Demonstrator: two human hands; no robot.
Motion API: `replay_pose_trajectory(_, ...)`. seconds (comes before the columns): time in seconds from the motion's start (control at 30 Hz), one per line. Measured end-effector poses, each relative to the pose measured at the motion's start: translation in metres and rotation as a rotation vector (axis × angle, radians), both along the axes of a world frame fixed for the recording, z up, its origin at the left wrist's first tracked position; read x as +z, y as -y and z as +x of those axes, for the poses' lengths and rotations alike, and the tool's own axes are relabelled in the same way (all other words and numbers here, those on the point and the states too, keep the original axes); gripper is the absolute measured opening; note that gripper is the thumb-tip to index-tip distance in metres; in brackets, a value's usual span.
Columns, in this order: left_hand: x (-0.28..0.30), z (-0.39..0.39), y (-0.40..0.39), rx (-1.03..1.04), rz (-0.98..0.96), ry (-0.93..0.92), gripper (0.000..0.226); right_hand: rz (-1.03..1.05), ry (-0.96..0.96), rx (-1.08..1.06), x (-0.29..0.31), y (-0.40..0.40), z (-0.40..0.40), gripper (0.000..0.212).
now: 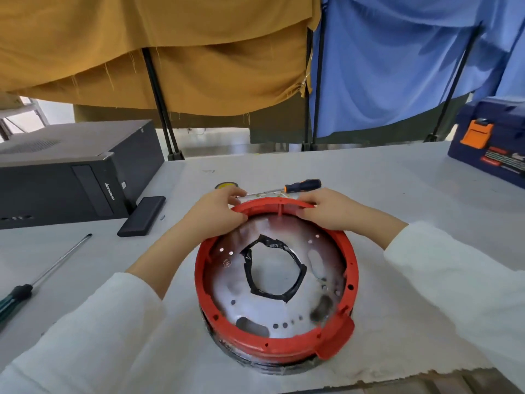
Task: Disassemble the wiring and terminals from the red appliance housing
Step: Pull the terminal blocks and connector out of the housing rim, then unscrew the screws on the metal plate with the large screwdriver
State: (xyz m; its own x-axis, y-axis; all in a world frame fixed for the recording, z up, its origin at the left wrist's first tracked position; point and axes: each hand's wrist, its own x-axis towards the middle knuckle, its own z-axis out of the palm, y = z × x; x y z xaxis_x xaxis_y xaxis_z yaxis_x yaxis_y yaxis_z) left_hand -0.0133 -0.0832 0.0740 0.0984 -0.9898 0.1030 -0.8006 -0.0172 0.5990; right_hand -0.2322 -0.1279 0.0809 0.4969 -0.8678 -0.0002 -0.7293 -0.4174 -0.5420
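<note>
I see the red appliance housing (279, 348) sitting at the centre of the tabletop (397, 194), open face up. My left grip (218, 211) pinches its rim at about eleven o'clock, thumb inside and fingers curled over the outside; my right grip (326, 209) clamps the rim at about one o'clock the same way. Thin wires (272, 194) show just beyond the rim between the two grips. Inside the housing lies one metal plate (233, 282) with a black-taped centre hole (274, 268). I count two screwdrivers: an orange-handled one (301, 186) at twelve o'clock, a green-handled one (34, 282) at nine. A closed blue toolbox (488, 143) stands at two o'clock; I cannot tell its contents.
</note>
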Motion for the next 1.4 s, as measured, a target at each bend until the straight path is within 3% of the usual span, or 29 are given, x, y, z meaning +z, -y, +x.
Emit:
replay_pose_trajectory(0.07, 0.015, 0.012, -0.008, -0.008, 0.163, -0.128, 0.047, -0.049, 0.063, 0.017, 0.013, 0.0, 0.001, 0.022)
replay_pose_trajectory(0.17, 0.021, 0.015, -0.022, -0.004, 0.287, -0.31, 0.031, -0.114, 0.132, 0.048, 0.028, 0.001, 0.002, 0.02)
replay_pose_trajectory(0.27, 0.012, 0.008, -0.03, 0.017, 0.212, -0.43, 0.02, -0.095, 0.151, 0.073, 0.035, 0.003, 0.0, 0.017)
replay_pose_trajectory(0.4, -0.005, 0.012, -0.036, 0.11, 0.167, -0.592, 0.034, 0.043, 0.237, 0.042, 0.036, 0.004, -0.011, 0.03)
replay_pose_trajectory(0.57, -0.031, 0.034, -0.041, 0.235, 0.141, -0.805, 0.045, 0.285, 0.309, -0.16, 0.024, 0.002, -0.021, 0.048)
replay_pose_trajectory(0.67, -0.033, 0.036, -0.039, 0.271, -0.003, -0.917, 0.025, 0.397, 0.392, -0.216, 0.02, 0.0, -0.017, 0.05)
replay_pose_trajectory(0.77, -0.03, 0.039, -0.035, 0.094, -0.065, -0.961, 0.019, 0.491, 0.688, -0.221, 0.031, 0.001, -0.015, 0.043)
replay_pose_trajectory(0.87, -0.023, 0.048, -0.034, -0.142, 0.071, -0.872, 0.046, 0.49, 0.814, -0.138, 0.045, 0.002, -0.019, 0.045)
replay_pose_trajectory(0.93, -0.012, 0.055, -0.035, -0.126, 0.182, -0.898, 0.07, 0.441, 0.793, -0.049, 0.051, 0.001, -0.021, 0.032)
replay_pose_trajectory(1.03, 0.005, 0.064, -0.033, -0.056, 0.303, -1.203, 0.094, 0.346, 0.697, 0.057, 0.063, -0.008, -0.021, 0.028)
replay_pose_trajectory(1.13, 0.016, 0.065, -0.032, 0.095, 0.351, -1.278, 0.084, 0.257, 0.534, 0.174, 0.072, -0.02, -0.018, 0.036)
replay_pose_trajectory(1.27, 0.014, 0.041, -0.041, 0.136, 0.409, -1.242, 0.023, 0.217, 0.309, 0.322, 0.079, -0.041, -0.017, 0.018)
replay_pose_trajectory(1.33, 0.007, 0.033, -0.045, 0.202, 0.352, -1.215, 0.022, 0.207, 0.191, 0.339, 0.08, -0.051, -0.02, 0.012)
replay_pose_trajectory(1.4, -0.002, 0.028, -0.048, 0.272, 0.216, -1.193, 0.034, 0.213, 0.089, 0.323, 0.079, -0.058, -0.025, 0.022)
